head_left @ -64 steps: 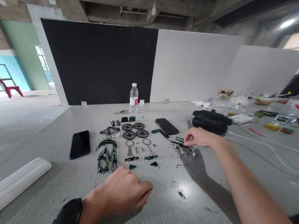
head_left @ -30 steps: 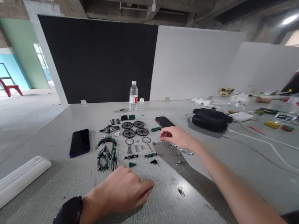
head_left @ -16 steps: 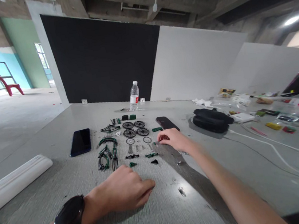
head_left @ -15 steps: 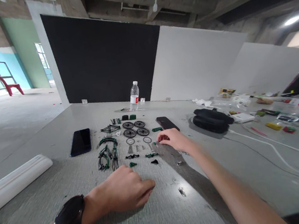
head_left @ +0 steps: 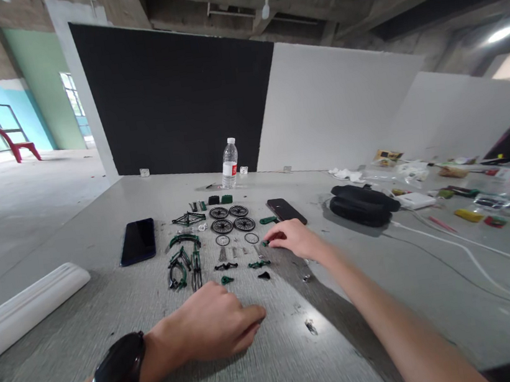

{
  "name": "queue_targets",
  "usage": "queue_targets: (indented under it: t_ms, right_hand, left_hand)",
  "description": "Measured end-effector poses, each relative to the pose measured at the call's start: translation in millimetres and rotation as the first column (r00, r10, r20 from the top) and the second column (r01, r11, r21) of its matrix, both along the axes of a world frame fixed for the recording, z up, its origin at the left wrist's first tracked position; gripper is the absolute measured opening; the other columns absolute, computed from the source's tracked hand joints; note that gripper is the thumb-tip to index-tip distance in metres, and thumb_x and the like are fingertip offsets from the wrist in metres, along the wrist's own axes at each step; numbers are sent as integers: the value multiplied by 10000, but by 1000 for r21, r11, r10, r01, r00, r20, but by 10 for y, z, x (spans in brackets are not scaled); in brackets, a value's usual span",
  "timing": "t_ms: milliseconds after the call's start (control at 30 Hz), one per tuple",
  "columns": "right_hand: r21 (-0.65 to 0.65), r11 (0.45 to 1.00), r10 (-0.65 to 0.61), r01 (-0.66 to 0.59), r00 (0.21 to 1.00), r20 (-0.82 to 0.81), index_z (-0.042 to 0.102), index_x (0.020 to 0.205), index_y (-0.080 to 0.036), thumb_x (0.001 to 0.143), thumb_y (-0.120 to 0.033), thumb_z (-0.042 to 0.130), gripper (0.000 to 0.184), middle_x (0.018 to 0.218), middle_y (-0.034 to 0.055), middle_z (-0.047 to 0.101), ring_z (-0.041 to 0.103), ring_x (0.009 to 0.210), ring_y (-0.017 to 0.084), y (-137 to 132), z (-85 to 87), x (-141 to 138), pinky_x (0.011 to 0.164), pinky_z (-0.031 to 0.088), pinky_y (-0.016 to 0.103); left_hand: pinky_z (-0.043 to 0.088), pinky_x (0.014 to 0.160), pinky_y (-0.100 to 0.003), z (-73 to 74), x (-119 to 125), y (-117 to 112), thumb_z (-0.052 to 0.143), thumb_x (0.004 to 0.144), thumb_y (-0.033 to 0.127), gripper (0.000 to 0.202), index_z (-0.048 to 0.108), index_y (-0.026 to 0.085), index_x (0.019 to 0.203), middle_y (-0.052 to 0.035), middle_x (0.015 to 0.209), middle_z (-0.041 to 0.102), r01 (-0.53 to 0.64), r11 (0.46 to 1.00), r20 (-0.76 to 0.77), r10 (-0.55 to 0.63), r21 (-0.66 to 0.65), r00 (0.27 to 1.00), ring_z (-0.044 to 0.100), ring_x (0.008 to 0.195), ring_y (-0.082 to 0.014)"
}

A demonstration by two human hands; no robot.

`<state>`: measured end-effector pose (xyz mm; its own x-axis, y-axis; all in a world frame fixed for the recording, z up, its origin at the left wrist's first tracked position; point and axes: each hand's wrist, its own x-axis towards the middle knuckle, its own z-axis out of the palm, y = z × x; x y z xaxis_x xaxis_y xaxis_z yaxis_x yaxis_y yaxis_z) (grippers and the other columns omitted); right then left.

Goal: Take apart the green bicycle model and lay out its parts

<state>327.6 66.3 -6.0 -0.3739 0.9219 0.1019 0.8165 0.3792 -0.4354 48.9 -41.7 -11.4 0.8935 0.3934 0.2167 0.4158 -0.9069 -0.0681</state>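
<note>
My right hand [head_left: 292, 237] reaches over the right side of a layout of small model-bicycle parts, its thumb and fingers pinched at a small green part [head_left: 264, 243]. Closer to me, my left hand [head_left: 218, 321] rests on the table with its fingers curled in, and nothing shows in it. Black spoked wheels [head_left: 221, 227] lie in two rows, with thin rings [head_left: 223, 240] below them. To their left are a dark frame [head_left: 188, 219] and green-black curved pieces [head_left: 184, 240]. Two small saddle-shaped pieces, one green [head_left: 226, 280] and one black [head_left: 263, 275], lie nearest me.
A phone [head_left: 138, 242] lies left of the parts and another phone [head_left: 286, 210] right. A water bottle [head_left: 229, 164] stands behind. Farther right are a black case [head_left: 364, 205], white cables [head_left: 455, 249] and clutter. A white roll-like object [head_left: 31, 311] lies at the left.
The fingers of my right hand have shifted slightly left and closed at the small green part. My left hand has stayed in place.
</note>
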Motion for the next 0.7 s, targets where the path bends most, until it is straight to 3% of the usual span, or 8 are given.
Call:
queue_targets:
  t_ms: [267, 700]
  right_hand:
    - [-15, 1000, -10, 10, 1000, 2, 779, 1040, -253, 840, -325, 652, 248, 904, 70, 764, 662, 860, 249, 33, -52, -3, 771, 482, 362]
    - [-40, 999, -20, 19, 1000, -22, 779, 973, -246, 840, -317, 662, 190, 916, 67, 768, 673, 884, 249, -23, -12, -85, 814, 491, 374]
  left_hand:
    - [144, 477, -335, 10, -5, -5, 471, 967, 271, 163, 633, 250, 963, 28, 581, 615, 5, 1000, -3, -5, -10, 1000, 448, 436, -133]
    - [157, 469, -347, 17, -4, -14, 471, 971, 285, 168, 637, 259, 982, 30, 592, 622, 4, 1000, -18, -4, 2, 1000, 480, 447, -148]
